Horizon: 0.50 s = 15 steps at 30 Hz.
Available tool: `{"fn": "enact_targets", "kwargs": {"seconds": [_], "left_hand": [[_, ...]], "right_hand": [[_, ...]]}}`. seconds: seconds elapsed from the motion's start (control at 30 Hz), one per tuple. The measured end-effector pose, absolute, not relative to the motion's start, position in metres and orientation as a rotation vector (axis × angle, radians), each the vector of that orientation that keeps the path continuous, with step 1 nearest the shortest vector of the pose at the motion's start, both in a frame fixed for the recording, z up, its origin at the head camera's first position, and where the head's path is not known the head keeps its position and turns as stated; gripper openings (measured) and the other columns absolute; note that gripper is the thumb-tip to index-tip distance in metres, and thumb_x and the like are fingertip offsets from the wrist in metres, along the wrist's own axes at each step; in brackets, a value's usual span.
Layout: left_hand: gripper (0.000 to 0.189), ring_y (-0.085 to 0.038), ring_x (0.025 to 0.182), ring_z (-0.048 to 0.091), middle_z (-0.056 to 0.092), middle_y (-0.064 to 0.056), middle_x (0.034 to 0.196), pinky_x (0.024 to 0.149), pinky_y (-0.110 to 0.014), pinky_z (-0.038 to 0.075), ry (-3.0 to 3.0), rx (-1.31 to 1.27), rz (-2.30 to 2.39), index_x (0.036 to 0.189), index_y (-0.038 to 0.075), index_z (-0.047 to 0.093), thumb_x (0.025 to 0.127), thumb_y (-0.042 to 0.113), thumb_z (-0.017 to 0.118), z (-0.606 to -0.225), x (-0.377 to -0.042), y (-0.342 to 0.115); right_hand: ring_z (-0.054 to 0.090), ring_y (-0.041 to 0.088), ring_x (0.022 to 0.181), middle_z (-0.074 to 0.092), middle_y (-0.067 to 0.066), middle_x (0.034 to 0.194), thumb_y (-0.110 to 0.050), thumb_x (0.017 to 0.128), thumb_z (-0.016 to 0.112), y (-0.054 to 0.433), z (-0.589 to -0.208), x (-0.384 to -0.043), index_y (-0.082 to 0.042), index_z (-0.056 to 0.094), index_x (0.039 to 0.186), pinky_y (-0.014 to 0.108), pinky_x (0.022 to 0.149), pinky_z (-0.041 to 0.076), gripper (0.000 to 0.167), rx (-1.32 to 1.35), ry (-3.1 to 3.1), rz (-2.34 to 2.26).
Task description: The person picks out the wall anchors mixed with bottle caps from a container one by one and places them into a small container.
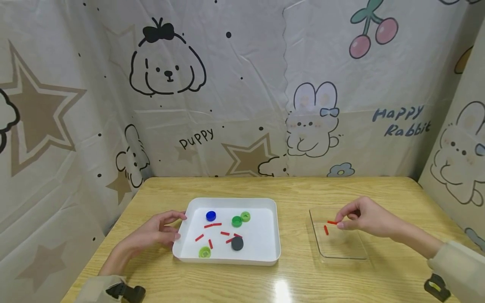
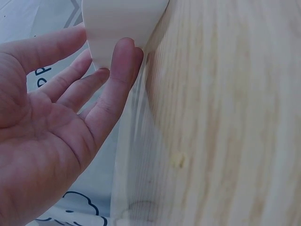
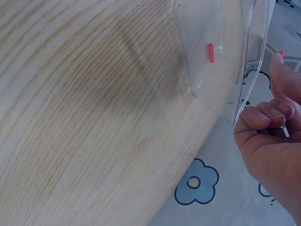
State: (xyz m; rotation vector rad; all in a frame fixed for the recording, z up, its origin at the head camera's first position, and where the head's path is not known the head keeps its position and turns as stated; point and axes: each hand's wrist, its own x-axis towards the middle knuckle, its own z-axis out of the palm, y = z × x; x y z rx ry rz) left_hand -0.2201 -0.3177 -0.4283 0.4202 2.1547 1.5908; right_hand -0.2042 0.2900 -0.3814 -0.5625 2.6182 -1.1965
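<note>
My left hand point(image 1: 157, 231) rests its spread fingers against the left side of a white tray point(image 1: 275, 235); in the left wrist view the fingertips point(image 2: 123, 54) touch its outer wall. In the tray lie several short red sticks point(image 1: 199, 237), a blue cap point(image 1: 211, 216), a green cap point(image 1: 236, 221), two light green caps point(image 1: 204, 252) and a black disc point(image 1: 237, 243). My right hand point(image 1: 365, 221) pinches a red stick point(image 1: 331, 222) between thumb and finger above a clear plastic box point(image 1: 342, 257). Another red stick point(image 3: 210, 52) lies inside that box.
Tray and box stand side by side on a wooden table point(image 1: 295, 277), with a gap between them. A printed curtain point(image 1: 242, 105) with cartoon animals hangs behind the table and at both sides. Dark wrist straps point(image 1: 126, 291) show at the sleeves.
</note>
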Motion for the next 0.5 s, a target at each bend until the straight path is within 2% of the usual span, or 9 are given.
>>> {"fn": "enact_targets", "kwargs": {"seconds": [0.5], "left_hand": [[0.057,-0.033,0.114,0.068,0.029,-0.031,0.164,0.082,-0.043,0.061,2.171,0.387,1.576,0.145,-0.006,0.047,0.097,0.007,0.074,-0.4252,-0.2186,-0.3153]], "right_hand": [[0.032,0.009,0.061,0.034,-0.007,0.065,-0.011,0.091,0.083,0.2935,-0.384,-0.2077,-0.004,0.079,0.097,0.028,0.055,0.03,0.01,-0.523,2.677,-1.143]]}}
